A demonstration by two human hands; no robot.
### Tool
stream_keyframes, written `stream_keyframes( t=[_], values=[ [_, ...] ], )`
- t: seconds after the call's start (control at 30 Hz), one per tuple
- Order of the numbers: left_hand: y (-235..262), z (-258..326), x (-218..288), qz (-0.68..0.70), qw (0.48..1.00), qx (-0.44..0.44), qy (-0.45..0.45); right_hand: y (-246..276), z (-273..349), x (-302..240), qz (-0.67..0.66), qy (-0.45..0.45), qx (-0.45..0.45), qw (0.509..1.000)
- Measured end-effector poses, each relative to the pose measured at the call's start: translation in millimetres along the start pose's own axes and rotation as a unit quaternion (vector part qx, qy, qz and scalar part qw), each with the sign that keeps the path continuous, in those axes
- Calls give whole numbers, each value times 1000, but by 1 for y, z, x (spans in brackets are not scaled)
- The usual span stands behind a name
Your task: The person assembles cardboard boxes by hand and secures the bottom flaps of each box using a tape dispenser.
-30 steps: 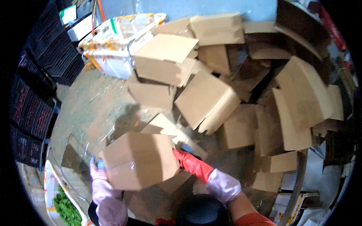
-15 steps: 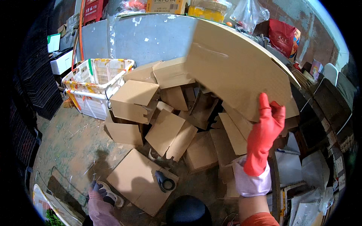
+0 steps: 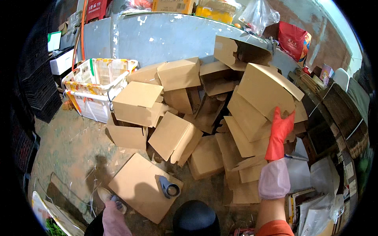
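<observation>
My right hand (image 3: 281, 128), in a red rubber glove, reaches over the right side of a heap of open cardboard boxes. Its fingers are apart, and the nearest cardboard box (image 3: 264, 88) rests tilted on the heap just beyond them. My left hand (image 3: 115, 200), under a pink sleeve, hangs low near my shoe (image 3: 105, 194); its fingers are too small and partly hidden to read. Between my hands a flat, folded cardboard box (image 3: 136, 177) lies on the floor. On it rests a blue-grey tape dispenser (image 3: 169, 187) with a dark roll.
White plastic crates (image 3: 92, 104) stand stacked left of the heap. A blue-grey partition (image 3: 161, 37) runs behind it. Bundled flat cardboard (image 3: 346, 112) leans at the right, and dark stacked crates (image 3: 39, 86) line the left. A round black stool-like thing (image 3: 195, 220) is close below me.
The cardboard box that was in the air by my right hand has come down onto the heap, farther off. My right hand has opened and lowered slightly; my left has shifted a little right.
</observation>
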State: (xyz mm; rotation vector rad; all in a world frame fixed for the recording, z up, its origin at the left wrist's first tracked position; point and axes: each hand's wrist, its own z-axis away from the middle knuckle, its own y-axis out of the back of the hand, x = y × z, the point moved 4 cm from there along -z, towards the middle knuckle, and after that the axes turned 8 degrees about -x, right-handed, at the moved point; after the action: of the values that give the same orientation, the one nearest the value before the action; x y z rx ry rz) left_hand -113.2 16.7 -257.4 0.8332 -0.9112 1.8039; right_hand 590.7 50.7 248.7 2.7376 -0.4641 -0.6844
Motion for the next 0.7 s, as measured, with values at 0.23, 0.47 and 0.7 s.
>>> stream_keyframes(
  t=[0.23, 0.47, 0.7],
  values=[
    [24, 30, -71, -270, 951, 88, 121, 53, 108, -112, -207, 157, 7, 966],
    [-27, 21, -136, -464, 823, 76, 320, -59, 386, -122, -326, 39, -668, 667],
    [-89, 42, -125, -427, 833, 72, 344, -98, 549, -79, 10, 254, -791, 557]
  ],
)
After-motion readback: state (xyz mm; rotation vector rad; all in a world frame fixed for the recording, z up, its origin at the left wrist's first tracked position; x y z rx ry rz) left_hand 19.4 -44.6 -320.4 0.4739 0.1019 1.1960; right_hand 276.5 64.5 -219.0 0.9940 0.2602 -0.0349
